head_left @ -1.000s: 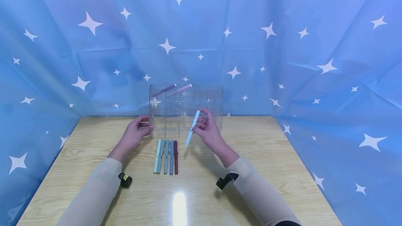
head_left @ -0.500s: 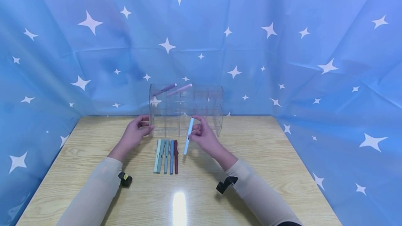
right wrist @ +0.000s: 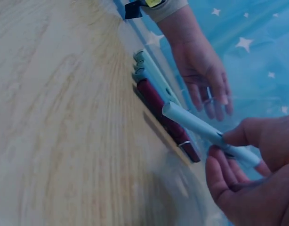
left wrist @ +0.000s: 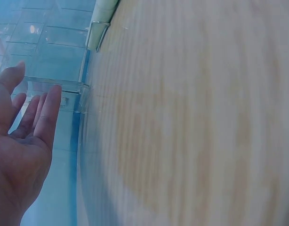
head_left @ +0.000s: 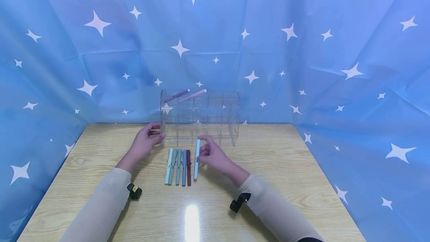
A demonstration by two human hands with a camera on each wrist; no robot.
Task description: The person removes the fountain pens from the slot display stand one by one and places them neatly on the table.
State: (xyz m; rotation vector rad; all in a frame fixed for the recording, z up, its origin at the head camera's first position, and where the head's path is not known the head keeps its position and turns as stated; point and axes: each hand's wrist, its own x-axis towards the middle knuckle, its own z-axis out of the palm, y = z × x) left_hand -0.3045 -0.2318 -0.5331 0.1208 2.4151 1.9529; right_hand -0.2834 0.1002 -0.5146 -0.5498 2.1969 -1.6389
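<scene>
Between thumb and fingers, my right hand (head_left: pixel 215 157) pinches a light blue pen (head_left: pixel 196 160). The right wrist view shows that pen (right wrist: pixel 194 125) slanting just above a dark red pen (right wrist: pixel 156 99). In the head view it is right of a row of several pens: a mint one (head_left: pixel 168 166), teal ones, a blue one (head_left: pixel 183 168) and the dark red one (head_left: pixel 188 168). My left hand (head_left: pixel 144 142) is at the left side of a clear plastic organizer (head_left: pixel 193 122); its fingers (left wrist: pixel 49 110) look fairly straight at the organizer's edge.
A dark purple pen (head_left: pixel 178 95) and a lilac pen (head_left: pixel 193 96) lean in the organizer's upper left compartments. The wooden table (head_left: pixel 268 152) ends at a blue star-patterned curtain (head_left: pixel 215 29) behind and at both sides.
My right hand has moved left and toward the front with the light blue pen, down beside the row, and the pen now points nearly straight along it. The left hand has stayed put.
</scene>
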